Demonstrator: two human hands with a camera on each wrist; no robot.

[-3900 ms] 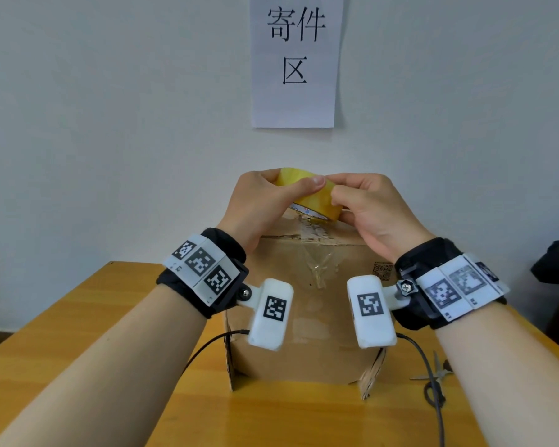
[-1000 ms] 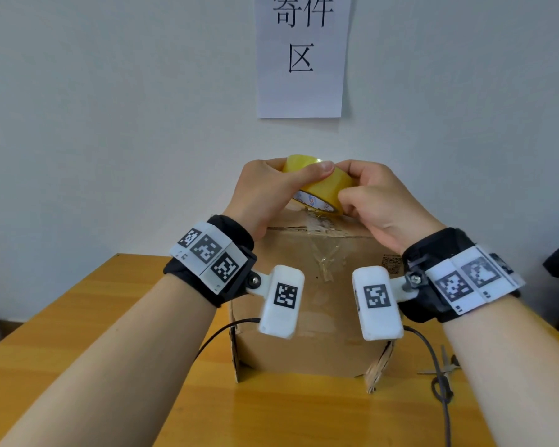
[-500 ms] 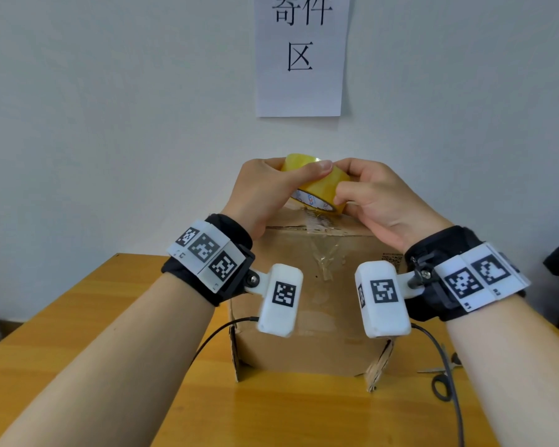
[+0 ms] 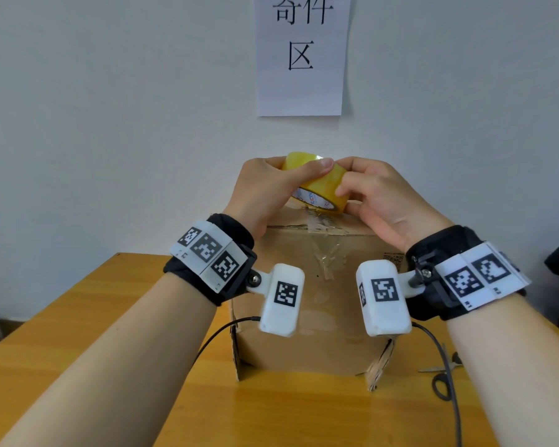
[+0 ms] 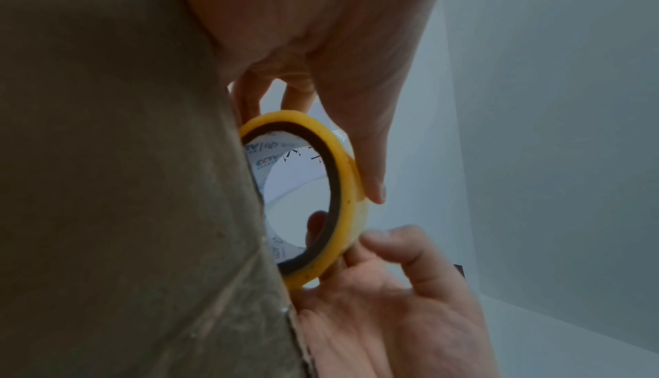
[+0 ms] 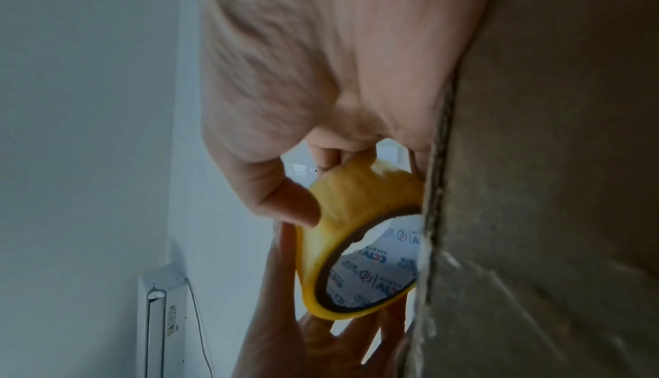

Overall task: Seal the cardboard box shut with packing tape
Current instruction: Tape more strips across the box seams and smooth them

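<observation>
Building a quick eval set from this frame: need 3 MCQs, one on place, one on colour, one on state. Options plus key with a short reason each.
1. Where is the tape roll?
A. flat on the table
B. held above the top of the cardboard box
C. inside the box

2. What colour is the roll?
A. yellow
B. blue
C. black

3. What is the left hand doing?
A. resting open on the table
B. gripping the roll
C. holding the scissors

Key: 1 B, the roll sits in both hands over the box top; 2 A, its wound tape is yellow in every view; 3 B, thumb and fingers curl round the roll, with the right hand pinching it too, while the scissors lie on the table.
</observation>
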